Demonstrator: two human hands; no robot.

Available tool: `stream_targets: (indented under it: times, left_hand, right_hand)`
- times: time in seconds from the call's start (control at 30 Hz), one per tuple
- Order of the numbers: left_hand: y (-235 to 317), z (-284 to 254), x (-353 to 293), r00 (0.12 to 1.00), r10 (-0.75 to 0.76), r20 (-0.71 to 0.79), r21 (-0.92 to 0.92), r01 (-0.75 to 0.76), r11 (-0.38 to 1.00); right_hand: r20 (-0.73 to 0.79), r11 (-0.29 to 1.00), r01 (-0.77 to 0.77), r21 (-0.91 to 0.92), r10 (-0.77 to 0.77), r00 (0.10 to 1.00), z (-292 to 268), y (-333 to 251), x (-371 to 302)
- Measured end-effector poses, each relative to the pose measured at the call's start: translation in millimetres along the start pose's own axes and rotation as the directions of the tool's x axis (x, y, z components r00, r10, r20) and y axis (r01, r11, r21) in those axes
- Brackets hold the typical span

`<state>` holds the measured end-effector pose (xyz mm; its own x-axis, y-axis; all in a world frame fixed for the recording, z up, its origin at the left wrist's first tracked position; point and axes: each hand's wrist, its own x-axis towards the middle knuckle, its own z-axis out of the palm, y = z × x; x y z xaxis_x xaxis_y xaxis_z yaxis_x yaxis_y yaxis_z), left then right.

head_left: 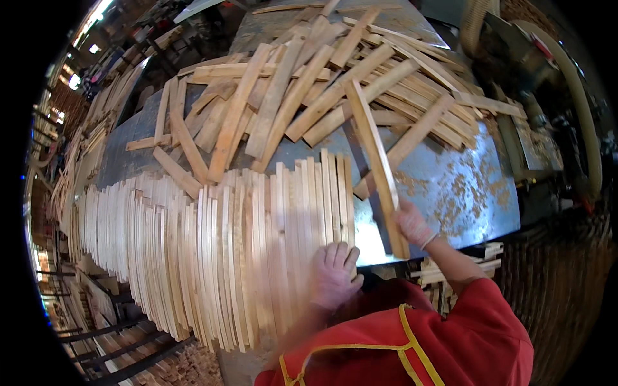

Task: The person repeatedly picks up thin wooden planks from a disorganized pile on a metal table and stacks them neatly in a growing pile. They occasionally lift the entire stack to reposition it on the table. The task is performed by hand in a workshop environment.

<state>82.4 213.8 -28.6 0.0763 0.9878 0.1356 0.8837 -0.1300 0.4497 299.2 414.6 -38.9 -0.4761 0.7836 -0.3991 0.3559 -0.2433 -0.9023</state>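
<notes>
My right hand (413, 224), in a light work glove, is closed around the near part of a long wooden slat (373, 148). The slat is raised at a slant over the metal table, its far end towards the loose pile. My left hand (336, 273), also gloved, lies with fingers stretched out on the right end of a long row of wooden strips (244, 238). These strips stand on edge, packed side by side. A narrow gap of bare metal separates the row from the held slat. My left forearm is blurred.
A loose heap of wooden slats (277, 96) covers the far side of the metal table (479, 222). Sawdust and chips (463, 193) are scattered at its right. Machinery with a pale hose (582, 109) stands far right. Stacked wood (547, 289) lies below the table on the right.
</notes>
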Motion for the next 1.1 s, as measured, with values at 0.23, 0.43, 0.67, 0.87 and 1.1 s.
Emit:
stream_targets:
  times: [0.23,0.43,0.67,0.87,1.1]
  left_hand:
    - [1,18,-5,0.997,-0.049,0.058,0.143,0.041,0.989]
    - [9,24,-11,0.995,-0.079,0.055,0.220,0.065,0.973]
    - [17,12,6,1.000,0.000,0.008,0.103,-0.001,0.995]
    - [23,7,8,0.997,-0.049,0.062,0.170,0.037,0.985]
    - [28,20,57,0.983,-0.132,0.130,0.195,0.105,0.975]
  right_hand:
    - [0.309,0.803,0.033,-0.596,0.191,0.932,81,39,-84]
    - [-0.174,0.999,0.020,-0.041,-0.027,0.984,18,50,18]
    - [-0.476,0.992,-0.124,0.014,0.116,0.872,7,-10,163]
    - [-0.414,0.999,0.042,-0.018,-0.046,0.909,-22,-7,62]
    - [0.333,0.916,0.106,-0.387,0.032,0.942,9,42,-45]
